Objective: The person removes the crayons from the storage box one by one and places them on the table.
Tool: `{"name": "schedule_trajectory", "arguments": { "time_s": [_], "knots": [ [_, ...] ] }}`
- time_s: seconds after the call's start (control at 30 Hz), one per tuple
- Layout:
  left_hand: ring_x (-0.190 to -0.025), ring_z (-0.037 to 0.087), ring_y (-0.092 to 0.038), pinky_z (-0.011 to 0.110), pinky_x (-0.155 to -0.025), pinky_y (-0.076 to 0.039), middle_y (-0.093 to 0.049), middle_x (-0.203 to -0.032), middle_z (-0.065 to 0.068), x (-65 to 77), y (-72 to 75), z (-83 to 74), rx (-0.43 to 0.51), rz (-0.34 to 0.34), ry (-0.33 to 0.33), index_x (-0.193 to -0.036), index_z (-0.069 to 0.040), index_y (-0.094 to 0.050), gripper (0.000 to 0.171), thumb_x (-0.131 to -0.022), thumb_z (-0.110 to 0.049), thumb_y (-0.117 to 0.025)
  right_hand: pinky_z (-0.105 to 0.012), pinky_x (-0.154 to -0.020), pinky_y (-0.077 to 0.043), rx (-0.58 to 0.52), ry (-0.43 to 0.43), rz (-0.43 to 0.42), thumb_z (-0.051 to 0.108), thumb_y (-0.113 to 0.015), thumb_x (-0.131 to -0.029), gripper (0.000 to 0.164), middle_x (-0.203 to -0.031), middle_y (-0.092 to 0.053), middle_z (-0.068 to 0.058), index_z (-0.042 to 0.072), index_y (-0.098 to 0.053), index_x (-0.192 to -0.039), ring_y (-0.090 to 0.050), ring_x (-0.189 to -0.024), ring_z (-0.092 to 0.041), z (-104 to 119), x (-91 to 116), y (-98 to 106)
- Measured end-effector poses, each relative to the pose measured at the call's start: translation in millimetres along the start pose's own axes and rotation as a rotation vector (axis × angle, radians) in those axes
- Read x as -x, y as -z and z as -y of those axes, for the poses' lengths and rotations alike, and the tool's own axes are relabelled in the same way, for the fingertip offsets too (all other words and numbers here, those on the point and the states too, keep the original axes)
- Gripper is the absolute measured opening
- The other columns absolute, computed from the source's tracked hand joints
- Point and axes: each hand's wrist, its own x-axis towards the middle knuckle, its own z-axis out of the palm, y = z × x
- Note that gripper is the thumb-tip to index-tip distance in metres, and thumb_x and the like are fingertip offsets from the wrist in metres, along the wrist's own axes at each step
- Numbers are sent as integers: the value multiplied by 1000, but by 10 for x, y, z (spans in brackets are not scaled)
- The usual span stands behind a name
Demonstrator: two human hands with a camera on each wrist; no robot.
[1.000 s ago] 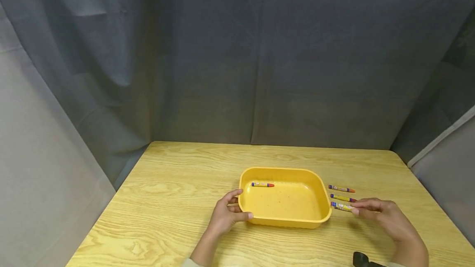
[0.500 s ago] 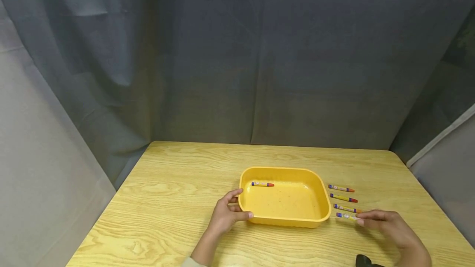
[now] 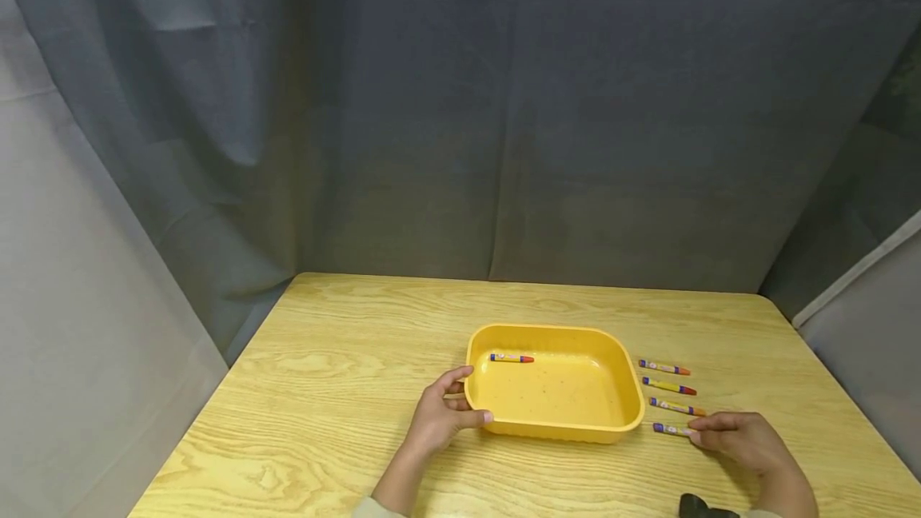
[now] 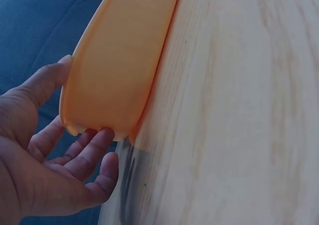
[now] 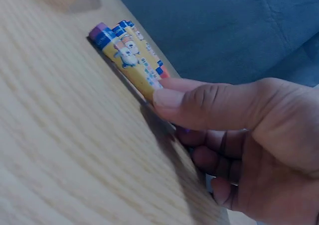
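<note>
My left hand (image 3: 435, 420) holds the left end of a yellow plastic tray (image 3: 554, 427), thumb at the near rim. In the left wrist view several fingertips (image 4: 105, 133) touch the tray's end wall (image 4: 112, 75). Inside the tray, toward the back left, lies a red-tipped crayon (image 3: 512, 358). Right of the tray, my right hand (image 3: 741, 442) pinches the right end of a purple-ended crayon (image 5: 127, 60) between thumb and fingers, low at the tabletop. Beyond it lie a crayon with an orange tip (image 3: 676, 406), a red-tipped yellow one (image 3: 669, 386) and another orange-tipped one (image 3: 663, 368), roughly in a row.
The wood-grain table (image 3: 345, 390) extends left of and behind the tray. A dark grey curtain (image 3: 403, 142) hangs along its back edge, with lighter panels (image 3: 79, 262) at the sides. A black object (image 3: 701, 508) shows by my right wrist.
My right hand has moved toward me with the purple-ended crayon and lowered it in front of the other crayons. An orange-tipped crayon is now uncovered. The left hand and tray stay put.
</note>
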Motion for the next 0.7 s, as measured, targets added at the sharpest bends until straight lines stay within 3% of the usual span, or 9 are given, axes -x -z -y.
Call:
{"name": "schedule_trajectory", "arguments": {
  "time_s": [0.27, 0.43, 0.57, 0.7],
  "knots": [
    [-91, 34, -59, 32, -72, -54, -50, -110, 23, -25, -26, 7, 12, -13, -2, -134, 0, -43, 79, -65, 2, -82, -54, -85, -43, 22, 0, 9, 30, -71, -83, 43, -113, -59, -24, -5, -66, -107, -49, -107, -44, 18, 7, 34],
    [-88, 28, -61, 33, -72, -54, -50, -110, 24, -17, -23, 12, 9, -15, 8, -134, 0, -44, 78, -66, 1, -82, -57, -87, -40, -57, -23, 17, 31, -68, -85, 46, -117, -59, -19, -4, -63, -115, -42, -115, -46, 73, 52, 43],
    [-87, 27, -61, 34, -72, -54, -49, -110, 24, -1, -8, 28, 5, -17, 15, -133, 0, -44, 77, -66, 1, -81, -55, -85, -43, -133, -5, 23, 34, -64, -88, 52, -122, -56, -21, -5, -57, -122, -46, -114, -42, 175, 77, -51],
    [-90, 31, -60, 34, -73, -54, -49, -110, 25, -9, -8, 30, 10, -19, 9, -133, 0, -45, 77, -66, 0, -82, -52, -84, -45, -123, 53, -7, 37, -59, -91, 57, -132, -45, -26, -6, -52, -128, -43, -117, -44, 351, 71, -170]
  ]
}}
